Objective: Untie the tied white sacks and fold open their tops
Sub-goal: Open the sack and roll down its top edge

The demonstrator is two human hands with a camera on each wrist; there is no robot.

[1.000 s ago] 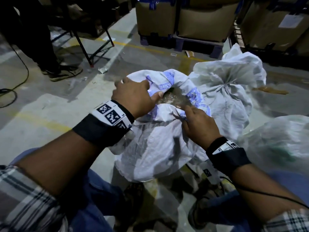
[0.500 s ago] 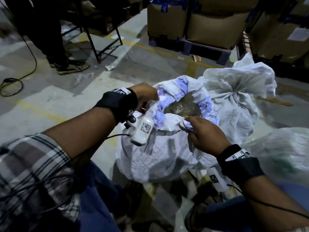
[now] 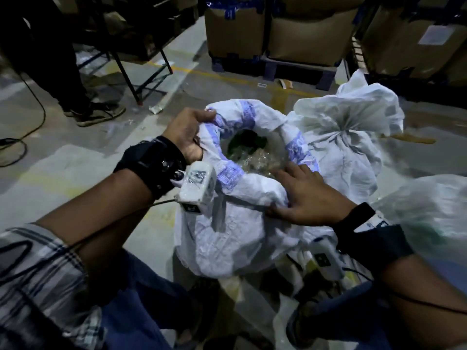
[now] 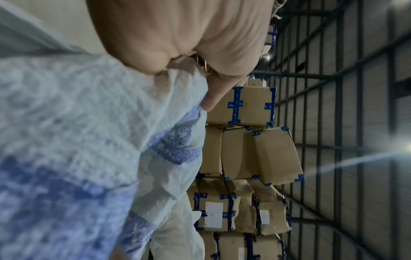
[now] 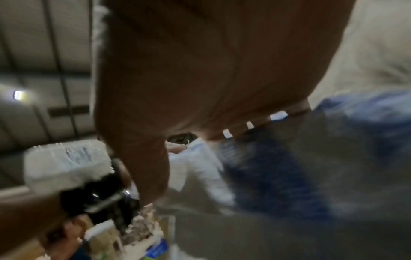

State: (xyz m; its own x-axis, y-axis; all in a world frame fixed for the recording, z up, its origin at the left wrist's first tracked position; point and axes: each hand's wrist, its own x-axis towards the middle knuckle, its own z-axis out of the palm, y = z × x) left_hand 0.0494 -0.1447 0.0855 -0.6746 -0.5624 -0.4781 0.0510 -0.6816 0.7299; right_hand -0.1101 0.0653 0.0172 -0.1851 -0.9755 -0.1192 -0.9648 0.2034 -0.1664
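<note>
On the concrete floor between our knees, our left hand (image 3: 188,133) grips the open sack (image 3: 235,223) by its rolled rim, while our right hand (image 3: 305,195) lies nearly flat along the near rim. If we tug unevenly, the cuff may unroll; the tied sack (image 3: 353,137) waits just right.

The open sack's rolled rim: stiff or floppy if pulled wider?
Likely floppy: the rolled rim creases and sags where the left hand grips it. Probably light, thin woven fabric. The sack slumps, so it may tip.
</note>
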